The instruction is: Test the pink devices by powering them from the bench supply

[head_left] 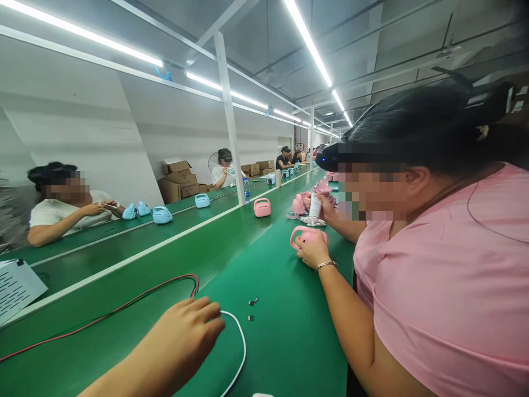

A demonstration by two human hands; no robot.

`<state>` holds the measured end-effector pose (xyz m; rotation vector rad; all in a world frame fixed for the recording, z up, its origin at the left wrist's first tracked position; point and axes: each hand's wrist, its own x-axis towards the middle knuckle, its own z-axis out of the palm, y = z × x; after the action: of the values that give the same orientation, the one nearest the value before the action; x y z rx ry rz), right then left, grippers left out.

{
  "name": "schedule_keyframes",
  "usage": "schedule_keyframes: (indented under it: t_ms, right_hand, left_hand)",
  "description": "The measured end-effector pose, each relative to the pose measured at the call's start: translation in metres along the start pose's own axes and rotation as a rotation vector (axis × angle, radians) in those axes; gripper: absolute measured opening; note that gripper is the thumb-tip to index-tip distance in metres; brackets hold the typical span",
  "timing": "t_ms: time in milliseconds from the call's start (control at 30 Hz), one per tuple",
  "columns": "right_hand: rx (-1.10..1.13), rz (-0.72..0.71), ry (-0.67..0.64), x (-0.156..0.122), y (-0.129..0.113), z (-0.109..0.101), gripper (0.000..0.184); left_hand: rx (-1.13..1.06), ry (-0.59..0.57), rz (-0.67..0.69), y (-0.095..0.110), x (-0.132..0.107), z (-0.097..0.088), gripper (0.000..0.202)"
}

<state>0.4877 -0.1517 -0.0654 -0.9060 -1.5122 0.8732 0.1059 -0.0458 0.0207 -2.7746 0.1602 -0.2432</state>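
Note:
My left hand [188, 331] lies on the green belt [264, 264] at the bottom centre, the forearm coming in from the lower left. Its fingers are curled together at the end of a white cable [243, 344], which loops away to the right and back down to the bottom edge. Three small dark parts [252, 302] lie on the belt just beyond the fingertips. A red and black wire pair [124, 306] runs along the belt behind the hand. My right hand is out of view.
A co-worker in a pink shirt [446, 286] sits close on the right, holding a pink device [308, 236] and a white tube [316, 207]. Another pink device [262, 207], blue devices [162, 215], a water bottle [247, 190] and a white box [16, 286] stand farther off. Other people sit across.

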Motion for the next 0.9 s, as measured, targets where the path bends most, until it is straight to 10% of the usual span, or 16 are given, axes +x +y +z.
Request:
schedule_keyframes:
  t_ms: [133,300,500,700,900]
  right_hand:
    - [0.301,0.014,-0.012,-0.001,0.018,-0.009,0.061]
    - [0.483,0.034,0.009,-0.004,0.026,-0.017,0.063]
    - [0.552,-0.134,-0.132,0.005,0.031,-0.015,0.055]
    - [0.385,-0.022,0.100,0.001,0.013,0.005,0.063]
    - [0.118,0.013,0.059,-0.003,-0.036,0.019,0.061]
  left_hand:
    - [0.062,-0.164,0.083,0.002,0.073,0.021,0.017]
    - [0.086,-0.216,0.107,-0.002,0.102,0.068,0.015]
    - [0.016,-0.278,0.067,0.002,0.105,0.077,0.017]
    - [-0.069,-0.456,-0.032,0.018,0.101,0.075,0.013]
    - [-0.240,-0.318,-0.101,0.000,0.040,0.023,0.045]
